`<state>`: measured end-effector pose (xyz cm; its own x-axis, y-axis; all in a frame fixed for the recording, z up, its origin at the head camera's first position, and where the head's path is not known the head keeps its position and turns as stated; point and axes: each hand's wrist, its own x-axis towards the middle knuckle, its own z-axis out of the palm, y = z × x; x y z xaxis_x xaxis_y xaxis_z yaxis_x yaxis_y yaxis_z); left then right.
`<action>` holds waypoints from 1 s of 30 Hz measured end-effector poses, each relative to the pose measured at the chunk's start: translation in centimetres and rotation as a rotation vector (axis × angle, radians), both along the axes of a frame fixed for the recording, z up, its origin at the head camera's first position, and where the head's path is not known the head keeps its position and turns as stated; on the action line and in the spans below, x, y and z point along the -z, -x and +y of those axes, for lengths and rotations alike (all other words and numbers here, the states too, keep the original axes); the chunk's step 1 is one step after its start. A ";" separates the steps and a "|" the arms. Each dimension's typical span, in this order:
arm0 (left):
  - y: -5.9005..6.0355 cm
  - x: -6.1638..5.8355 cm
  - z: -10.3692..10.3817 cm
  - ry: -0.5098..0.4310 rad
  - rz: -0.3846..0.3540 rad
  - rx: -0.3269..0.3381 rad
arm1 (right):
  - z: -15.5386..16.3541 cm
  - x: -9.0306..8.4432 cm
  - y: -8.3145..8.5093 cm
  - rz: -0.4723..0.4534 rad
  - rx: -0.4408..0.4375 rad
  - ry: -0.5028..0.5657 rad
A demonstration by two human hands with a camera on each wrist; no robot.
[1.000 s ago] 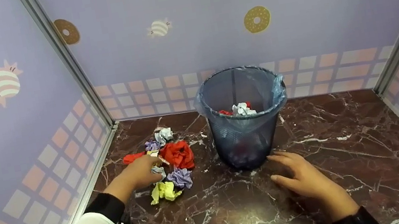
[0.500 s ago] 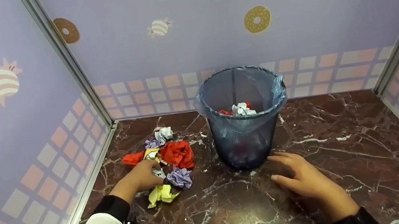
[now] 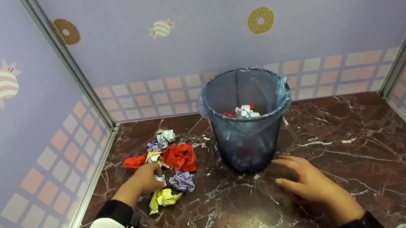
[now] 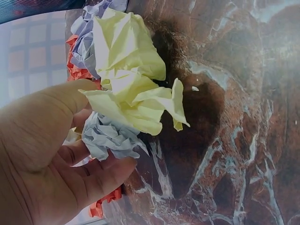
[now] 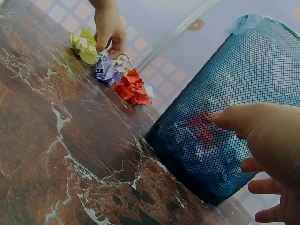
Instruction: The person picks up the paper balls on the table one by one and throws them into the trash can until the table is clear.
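My left hand [image 3: 148, 179] reaches into the pile of crumpled paper, its thumb and fingers curled round a pale grey paper ball [image 4: 110, 136]. A yellow paper ball [image 3: 163, 199] lies just in front of that hand and covers the thumb tip in the left wrist view. To its right are a purple paper ball [image 3: 182, 181] and a large red one [image 3: 180, 158]. My right hand [image 3: 308, 179] holds nothing; its fingers are spread beside the base of the mesh wastebasket [image 3: 249, 143], as the right wrist view also shows.
The wastebasket has a blue plastic liner and crumpled red and white paper [image 3: 246, 111] inside. Behind the left hand lie a smaller red piece [image 3: 135, 162], a white-yellow piece [image 3: 154, 158] and a white ball [image 3: 166, 138]. Patterned walls enclose the marbled table [image 3: 361, 170].
My left hand has moved slightly toward me and closed round the pale grey ball. The yellow ball has shifted a little left and nearer. My right hand stays where it was.
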<state>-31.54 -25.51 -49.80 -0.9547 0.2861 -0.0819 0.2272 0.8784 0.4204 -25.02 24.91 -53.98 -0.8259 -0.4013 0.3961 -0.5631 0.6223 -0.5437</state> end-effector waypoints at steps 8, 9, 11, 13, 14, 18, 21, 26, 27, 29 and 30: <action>-0.1 0.4 0.0 -0.023 -0.002 -0.016 | 0.0 0.0 0.1 0.054 0.002 -0.027; -0.1 0.4 0.0 -0.024 -0.007 -0.022 | -0.1 0.0 0.1 0.048 0.006 -0.028; -0.1 0.4 0.0 -0.029 -0.017 -0.033 | 0.0 -0.1 0.1 0.035 0.018 -0.030; -0.1 0.4 0.0 -0.037 -0.019 -0.037 | 0.0 -0.1 0.1 0.023 0.029 -0.030; -0.1 0.5 0.0 -0.040 -0.018 -0.036 | 0.0 -0.1 0.1 0.018 0.033 -0.030; -0.2 0.6 0.1 -0.065 0.008 -0.013 | 0.1 -0.1 0.0 -0.003 0.038 -0.032; -0.3 0.6 0.1 -0.072 0.027 -0.002 | 0.2 -0.1 0.0 -0.017 0.041 -0.032; -0.3 0.8 0.1 -0.087 0.020 -0.018 | 0.3 -0.1 0.0 -0.014 0.045 -0.035; -0.3 0.8 0.1 -0.090 0.017 -0.023 | 0.3 -0.1 0.0 -0.012 0.044 -0.036; -0.2 0.9 0.1 -0.097 0.010 -0.030 | 0.3 -0.2 0.1 -0.012 0.043 -0.038; -0.2 0.9 0.1 -0.099 0.005 -0.036 | 0.3 -0.2 0.1 -0.013 0.043 -0.037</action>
